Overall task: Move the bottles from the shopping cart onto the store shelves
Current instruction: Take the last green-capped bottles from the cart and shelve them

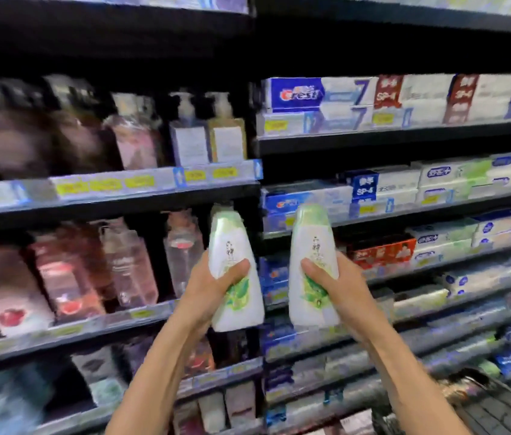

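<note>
Both hands are loaded at once here. The left hand [213, 290] is gripping a white-and-green shampoo bottle [235, 271] around its lower half, thumb across the front label, and the right hand [339, 287] is wrapping the same way around a second white-and-green bottle [312, 271]. Both bottles are being held upright, caps up, in the air in front of the black post [255, 171] that divides the bottle bay from the toothpaste bay. Neither one is touching a shelf yet. The shopping cart [480, 406] is just peeking in at the bottom right corner.

My take on doing this step well: these belong on the left side with the other bottles, not over with the toothpaste boxes [320, 95]. The middle shelf [116, 318] looks like it's got a dark gap just right of the clear pink pump bottle [183, 246], so that's where I'd be aiming, though the blur makes it hard to say how deep the gap is.

I'd be placing one at a time rather than shoving both in together. Go in base first, keep it level so the cap is clearing the shelf edge above, and let it sit flat before loosening the fingers. The grip is low on the body, so watch knuckles against the price rail [141, 313]. Labels facing out, obviously.
</note>
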The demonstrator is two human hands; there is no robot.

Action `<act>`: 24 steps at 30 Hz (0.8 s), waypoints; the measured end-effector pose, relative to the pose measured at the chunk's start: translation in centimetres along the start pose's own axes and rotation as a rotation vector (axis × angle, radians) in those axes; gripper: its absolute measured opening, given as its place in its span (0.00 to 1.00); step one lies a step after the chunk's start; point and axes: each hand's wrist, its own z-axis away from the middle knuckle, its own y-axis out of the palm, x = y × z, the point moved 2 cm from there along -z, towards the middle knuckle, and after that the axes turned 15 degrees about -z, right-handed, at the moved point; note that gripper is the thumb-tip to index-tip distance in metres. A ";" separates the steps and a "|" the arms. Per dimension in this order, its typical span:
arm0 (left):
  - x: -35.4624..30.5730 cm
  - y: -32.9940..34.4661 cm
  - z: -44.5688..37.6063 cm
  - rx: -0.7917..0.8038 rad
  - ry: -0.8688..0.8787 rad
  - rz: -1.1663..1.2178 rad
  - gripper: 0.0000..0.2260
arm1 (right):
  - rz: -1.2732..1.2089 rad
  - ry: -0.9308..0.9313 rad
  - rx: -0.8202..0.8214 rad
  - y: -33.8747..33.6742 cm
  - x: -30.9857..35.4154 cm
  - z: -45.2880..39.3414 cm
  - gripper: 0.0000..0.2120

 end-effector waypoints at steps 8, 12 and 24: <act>-4.3 -16.7 -0.5 -0.115 0.235 -0.128 0.08 | -0.070 -0.115 0.205 17.9 1.1 -3.2 0.18; -8.0 -22.0 -0.7 -0.124 0.279 -0.136 0.13 | -0.082 -0.183 0.281 23.1 3.0 -5.1 0.17; -20.8 -26.8 -3.9 -0.316 0.515 -0.228 0.04 | -0.124 -0.430 0.465 28.8 11.7 -10.6 0.08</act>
